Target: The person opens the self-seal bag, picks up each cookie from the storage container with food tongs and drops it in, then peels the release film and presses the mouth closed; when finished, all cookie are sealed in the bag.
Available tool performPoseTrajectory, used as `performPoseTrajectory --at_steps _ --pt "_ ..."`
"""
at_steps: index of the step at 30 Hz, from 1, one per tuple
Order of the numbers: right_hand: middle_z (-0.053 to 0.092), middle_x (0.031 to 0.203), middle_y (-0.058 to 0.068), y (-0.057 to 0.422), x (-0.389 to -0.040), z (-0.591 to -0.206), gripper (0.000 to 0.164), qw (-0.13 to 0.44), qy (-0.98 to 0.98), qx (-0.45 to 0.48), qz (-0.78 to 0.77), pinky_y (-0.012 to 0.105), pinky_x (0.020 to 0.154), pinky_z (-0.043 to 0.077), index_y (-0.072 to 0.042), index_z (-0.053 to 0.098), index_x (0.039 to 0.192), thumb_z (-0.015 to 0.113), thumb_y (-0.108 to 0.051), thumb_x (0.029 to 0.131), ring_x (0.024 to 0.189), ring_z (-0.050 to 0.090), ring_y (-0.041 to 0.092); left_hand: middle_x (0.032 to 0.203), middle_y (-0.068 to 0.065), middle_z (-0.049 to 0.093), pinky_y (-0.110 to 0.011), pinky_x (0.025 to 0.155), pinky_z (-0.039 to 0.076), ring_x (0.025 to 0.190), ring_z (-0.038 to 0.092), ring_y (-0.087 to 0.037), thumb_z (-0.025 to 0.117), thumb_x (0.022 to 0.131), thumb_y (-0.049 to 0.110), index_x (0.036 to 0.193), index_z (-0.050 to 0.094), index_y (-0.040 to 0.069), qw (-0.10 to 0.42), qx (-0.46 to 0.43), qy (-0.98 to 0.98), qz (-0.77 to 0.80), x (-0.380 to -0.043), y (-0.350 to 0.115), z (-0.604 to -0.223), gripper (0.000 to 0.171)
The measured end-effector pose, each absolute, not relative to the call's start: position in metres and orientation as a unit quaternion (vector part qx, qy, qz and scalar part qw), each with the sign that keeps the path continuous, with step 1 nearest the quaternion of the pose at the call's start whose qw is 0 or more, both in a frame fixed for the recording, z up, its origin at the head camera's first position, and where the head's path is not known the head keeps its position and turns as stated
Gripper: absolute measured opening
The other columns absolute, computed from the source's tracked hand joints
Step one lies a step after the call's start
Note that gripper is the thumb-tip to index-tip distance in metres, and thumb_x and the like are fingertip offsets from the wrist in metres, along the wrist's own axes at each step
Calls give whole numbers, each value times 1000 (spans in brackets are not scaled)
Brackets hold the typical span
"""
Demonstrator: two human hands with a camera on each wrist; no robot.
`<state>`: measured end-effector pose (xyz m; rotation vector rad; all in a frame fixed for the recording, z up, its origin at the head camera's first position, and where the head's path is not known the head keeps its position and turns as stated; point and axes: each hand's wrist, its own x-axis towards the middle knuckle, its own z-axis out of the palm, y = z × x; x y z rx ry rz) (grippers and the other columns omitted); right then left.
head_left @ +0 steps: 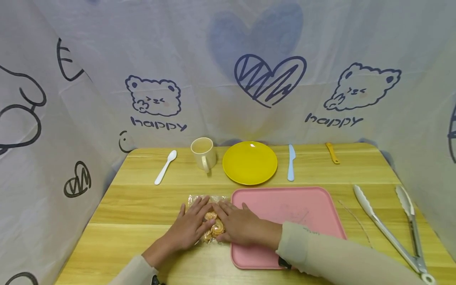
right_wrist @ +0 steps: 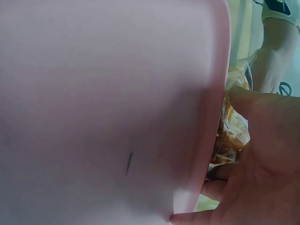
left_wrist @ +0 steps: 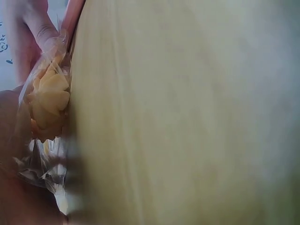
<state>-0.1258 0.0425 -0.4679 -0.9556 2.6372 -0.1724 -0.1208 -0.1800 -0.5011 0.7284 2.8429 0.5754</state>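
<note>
A clear plastic bag of golden cookies (head_left: 217,228) lies on the wooden table, just left of the pink tray (head_left: 292,194). My left hand (head_left: 189,225) rests over the bag's left side with its fingers stretched forward. From the right, my right hand (head_left: 239,223) lies across the bag's other side, its fingers straight and their tips close to the left ones. Between the two hands several cookies show through the film. The left wrist view gives a close look at ridged cookies (left_wrist: 49,98) inside the wrap. In the right wrist view the right hand (right_wrist: 267,154) overlaps the tray's edge.
Along the back stand a white spoon (head_left: 165,168), a cream mug (head_left: 204,153), a yellow plate (head_left: 250,162), a light blue knife (head_left: 291,163) and a small orange utensil handle (head_left: 333,153). Spread metal tongs (head_left: 390,233) lie at the right. A printed cloth (head_left: 213,39) hangs behind.
</note>
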Motion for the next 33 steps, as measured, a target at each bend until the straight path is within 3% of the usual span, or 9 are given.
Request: performPoseTrajectory --at_steps 8,15,22,33 --pt "19 172 8 49 -133 -472 96 180 916 -338 -122 67 121 27 -21 12 168 56 -68 96 158 19 24 171 -9 24 -78 119 8 158 16 -34 38 110 53 161 38 16 73 239 950 186 -122 -181 -503 63" --pt "22 171 10 75 -131 -464 92 147 916 -334 -169 70 120 24 -20 18 167 59 -64 97 157 22 26 169 -11 29 -79 118 11 156 21 -37 41 109 55 158 44 18 66 244 948 193 -125 -181 -499 61" --pt "21 170 16 130 -116 -446 90 111 934 -277 -198 73 121 17 -12 24 165 62 -57 98 156 22 34 168 -11 30 -76 120 13 156 22 -38 47 105 59 159 43 21 86 245 944 204 -128 -182 -490 66" --pt "20 170 19 241 -102 -441 88 5 971 -149 -185 85 111 10 -12 27 164 68 -52 97 154 17 48 167 -13 33 -75 118 21 154 25 -43 60 99 59 159 42 21 72 247 944 206 -131 -183 -476 74"
